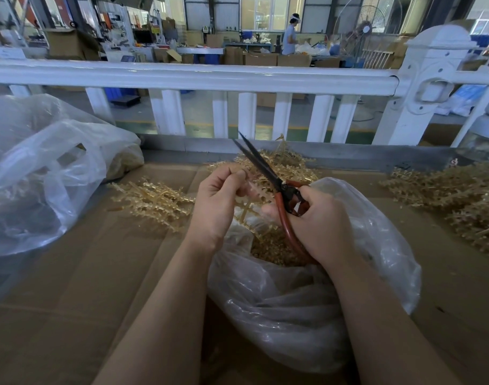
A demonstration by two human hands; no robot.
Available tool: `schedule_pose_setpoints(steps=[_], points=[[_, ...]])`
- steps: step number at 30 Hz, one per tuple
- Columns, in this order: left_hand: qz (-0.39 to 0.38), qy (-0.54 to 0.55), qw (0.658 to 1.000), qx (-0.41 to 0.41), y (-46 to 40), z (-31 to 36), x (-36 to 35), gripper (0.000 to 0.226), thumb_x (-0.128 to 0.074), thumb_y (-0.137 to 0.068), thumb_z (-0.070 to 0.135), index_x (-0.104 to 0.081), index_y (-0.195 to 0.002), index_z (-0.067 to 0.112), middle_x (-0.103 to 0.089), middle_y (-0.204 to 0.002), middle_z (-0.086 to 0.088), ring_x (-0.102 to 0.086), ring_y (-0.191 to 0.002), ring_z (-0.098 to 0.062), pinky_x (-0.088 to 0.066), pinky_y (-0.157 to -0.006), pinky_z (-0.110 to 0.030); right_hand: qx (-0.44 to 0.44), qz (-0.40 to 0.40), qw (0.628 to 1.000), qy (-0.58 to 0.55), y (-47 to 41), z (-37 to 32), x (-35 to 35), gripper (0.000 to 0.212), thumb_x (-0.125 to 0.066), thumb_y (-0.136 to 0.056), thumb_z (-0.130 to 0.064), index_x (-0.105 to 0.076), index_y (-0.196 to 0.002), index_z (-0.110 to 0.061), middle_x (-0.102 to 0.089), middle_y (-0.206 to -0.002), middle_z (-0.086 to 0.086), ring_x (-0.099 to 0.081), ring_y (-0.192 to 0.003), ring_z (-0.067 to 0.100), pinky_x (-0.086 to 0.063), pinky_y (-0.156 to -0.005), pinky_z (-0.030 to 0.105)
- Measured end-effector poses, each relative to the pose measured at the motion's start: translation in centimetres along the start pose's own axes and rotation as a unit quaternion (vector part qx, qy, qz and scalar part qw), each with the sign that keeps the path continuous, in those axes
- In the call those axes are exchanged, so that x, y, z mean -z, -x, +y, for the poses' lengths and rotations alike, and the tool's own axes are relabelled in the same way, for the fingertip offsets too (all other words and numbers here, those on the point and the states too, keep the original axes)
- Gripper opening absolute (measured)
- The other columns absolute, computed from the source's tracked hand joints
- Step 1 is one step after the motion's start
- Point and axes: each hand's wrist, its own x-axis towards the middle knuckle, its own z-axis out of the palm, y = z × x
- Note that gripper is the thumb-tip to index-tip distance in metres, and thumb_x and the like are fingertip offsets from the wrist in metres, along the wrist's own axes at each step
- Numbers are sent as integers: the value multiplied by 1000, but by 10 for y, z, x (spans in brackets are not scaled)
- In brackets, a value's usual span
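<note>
My right hand [318, 223] grips the red handles of a pair of scissors [261, 165], whose dark blades point up and to the left, slightly parted. My left hand [218, 201] pinches a golden plastic sprue piece [247, 211] between thumb and fingers, just left of the blades. Both hands hover over an open clear plastic bag [307, 301] with small golden cut pieces [271, 251] inside. The bag sits on a cardboard-covered table [99, 273].
Piles of golden sprue branches lie on the cardboard: one on the left [151, 200], one behind the hands [282, 162], one at right [454, 195]. A large clear bag [43, 173] fills the left. A white railing [193, 76] borders the far edge; a person [290, 34] stands far off.
</note>
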Motion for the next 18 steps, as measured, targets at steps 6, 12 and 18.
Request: schedule_pose_setpoints(steps=[6,12,18], points=[[-11,-22,1000,15,0,-2,-2,23,-51,-99,5,-67,-81,6,-61,-63,0,-55,-62,-10,-45,-62,-21,-62,-20,989,-135,-2,0,3,36,-73,-71,-65,-71,-80,-30,-73,-76,-17,-68,-74,1,-54,-60,16],[-41,-37,998,-1,2,-3,-4,18,-60,-97,10,-72,-85,14,-64,-70,-3,-60,-68,-10,-48,-67,-18,-72,-48,981,-171,-4,-6,1,15,-80,-83,-26,-69,-74,-28,-74,-74,0,-70,-70,13,-59,-67,28],[20,38,997,56,-1,-7,1,52,-71,-82,38,-57,-127,17,-62,-105,0,-63,-99,-6,-49,-80,-12,-140,-19,941,-308,-8,-4,8,10,-73,-90,-18,-71,-81,-14,-70,-64,-5,-64,-57,2,-47,-59,15]])
